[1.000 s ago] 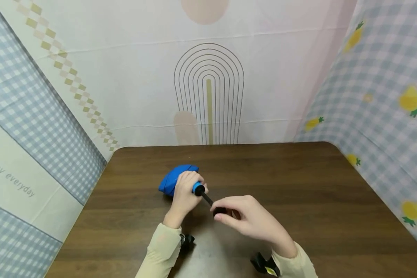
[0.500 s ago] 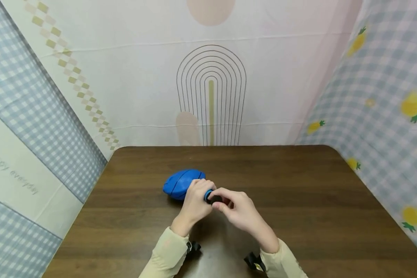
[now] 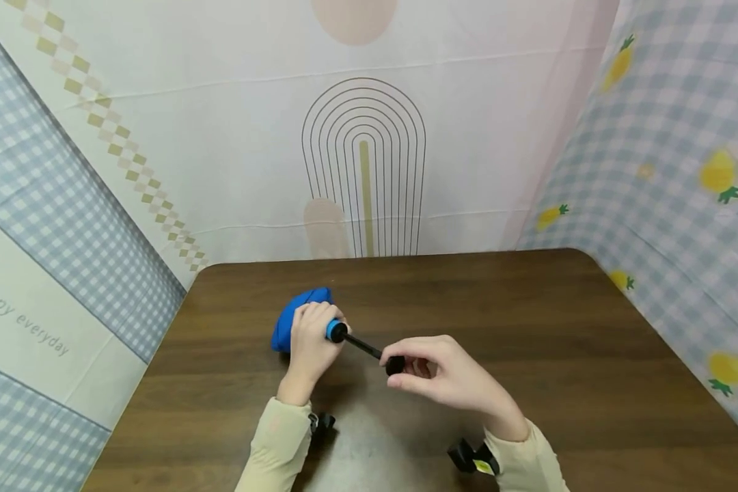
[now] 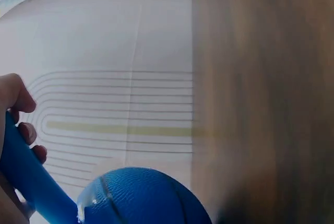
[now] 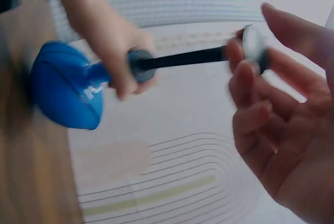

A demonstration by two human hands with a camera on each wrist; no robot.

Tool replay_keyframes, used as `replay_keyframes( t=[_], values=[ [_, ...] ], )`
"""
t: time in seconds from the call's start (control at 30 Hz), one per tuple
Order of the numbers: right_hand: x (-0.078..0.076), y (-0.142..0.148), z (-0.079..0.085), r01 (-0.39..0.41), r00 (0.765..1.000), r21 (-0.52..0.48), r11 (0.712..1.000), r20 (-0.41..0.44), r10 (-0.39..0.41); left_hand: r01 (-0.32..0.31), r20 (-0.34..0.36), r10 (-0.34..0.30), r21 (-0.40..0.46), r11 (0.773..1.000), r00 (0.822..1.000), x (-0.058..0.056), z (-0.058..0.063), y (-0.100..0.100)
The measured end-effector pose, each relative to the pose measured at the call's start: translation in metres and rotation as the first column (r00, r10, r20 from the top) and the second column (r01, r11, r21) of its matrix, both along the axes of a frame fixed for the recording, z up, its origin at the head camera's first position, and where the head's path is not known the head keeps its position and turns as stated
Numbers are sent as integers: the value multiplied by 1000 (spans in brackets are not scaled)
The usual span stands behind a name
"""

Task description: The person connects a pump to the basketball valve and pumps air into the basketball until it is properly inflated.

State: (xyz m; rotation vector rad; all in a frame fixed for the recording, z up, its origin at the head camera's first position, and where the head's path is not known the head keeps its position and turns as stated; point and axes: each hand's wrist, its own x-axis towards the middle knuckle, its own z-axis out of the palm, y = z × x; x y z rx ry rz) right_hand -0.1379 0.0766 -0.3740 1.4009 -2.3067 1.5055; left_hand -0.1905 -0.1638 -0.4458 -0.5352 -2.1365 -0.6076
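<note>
A blue football (image 3: 287,324) with dark seam lines sits over the left part of the table, joined to a blue hand pump (image 4: 31,174). My left hand (image 3: 312,339) grips the pump's barrel with curled fingers. A black rod (image 5: 188,58) extends from the barrel's black collar, well drawn out. At its end is a round black handle (image 3: 395,365), which my right hand (image 3: 445,372) holds with hooked fingers. In the right wrist view the ball's pointed end meets the pump near the left hand. The left wrist view shows only some fingers (image 4: 18,96) around the barrel.
The brown wooden table (image 3: 498,301) has rounded far corners. A white cloth (image 3: 486,150) with an arch print hangs behind it. Blue checked cloths (image 3: 676,225) hang along the sides. Each wrist wears a black camera mount (image 3: 467,456).
Half a second ago my right hand had the rod pushed into the barrel, hands close together. Now the rod is out again; my left hand and the ball have shifted left, my right hand right.
</note>
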Motion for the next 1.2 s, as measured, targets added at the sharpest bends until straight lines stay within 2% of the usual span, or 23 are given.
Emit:
replay_keyframes(
  t=[0.07,0.2,0.3,0.4,0.5,0.67,0.8,0.9,0.97,1.07,1.2],
  values=[
    [-2,-2,-4,10,1000,-23,1000,28,-9,15,-4,-15,-5,1000,1000,1,0,0],
    [-9,-14,-27,23,996,-77,997,83,-17,79,-25,-80,-47,996,997,8,-3,11],
    [-12,-26,-45,54,994,-54,997,96,-48,136,-34,-140,-99,986,990,14,-8,21],
    [-13,-33,-52,107,989,-14,994,100,-105,163,-31,-168,-120,979,985,17,-12,28],
    [-14,-35,-49,162,985,9,987,58,-162,139,-30,-144,-112,984,989,15,-12,31],
    [-8,-29,-25,203,979,19,979,-31,-203,99,-5,-100,-75,992,995,8,-7,26],
    [6,-14,-1,167,981,-30,985,-96,-169,61,37,-61,3,998,997,2,-3,18],
    [12,-10,7,129,986,-54,990,-97,-134,81,73,-84,36,996,994,0,-1,17],
    [12,-14,5,108,992,-52,993,-53,-111,121,95,-127,58,991,987,0,-1,20],
    [5,-25,-7,110,994,-43,993,29,-109,176,97,-184,85,981,978,2,-1,25],
    [-7,-34,-27,182,983,-26,983,39,-181,186,90,-190,58,981,978,11,-2,35]
  ],
)
